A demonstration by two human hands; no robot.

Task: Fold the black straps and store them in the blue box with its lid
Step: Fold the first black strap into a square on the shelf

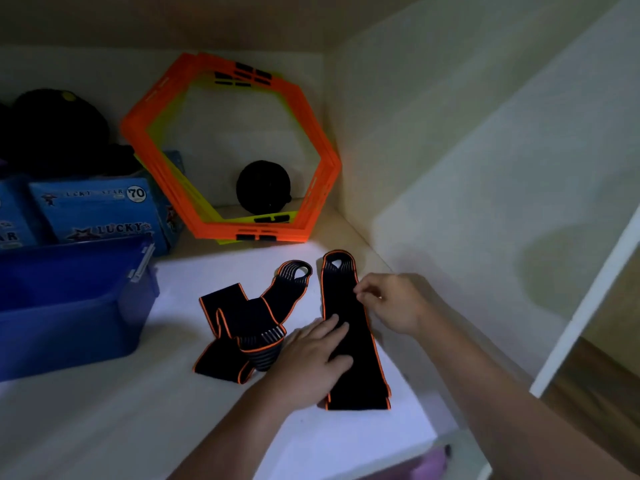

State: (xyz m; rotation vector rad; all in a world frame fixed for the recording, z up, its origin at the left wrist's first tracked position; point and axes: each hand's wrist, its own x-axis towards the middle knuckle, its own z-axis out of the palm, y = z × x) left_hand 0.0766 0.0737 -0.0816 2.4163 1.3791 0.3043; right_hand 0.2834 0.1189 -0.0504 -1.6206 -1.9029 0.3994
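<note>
A long black strap with orange edging [360,372] lies flat on the white shelf, its looped end pointing away from me. My left hand [313,358] rests on its middle with straight fingers pressing it down. My right hand [391,303] hovers at the strap's right edge with fingers loosely curled; whether it pinches the edge I cannot tell. A second black strap [242,323] lies crumpled in a heap to the left. The open blue box [69,317] stands at the left, lid off. I see no lid.
Orange hexagon frames [311,133] lean against the back wall with a black ball [263,187] behind them. Blue cardboard boxes [97,209] and dark bags [52,129] sit at the back left. A wall closes the shelf on the right.
</note>
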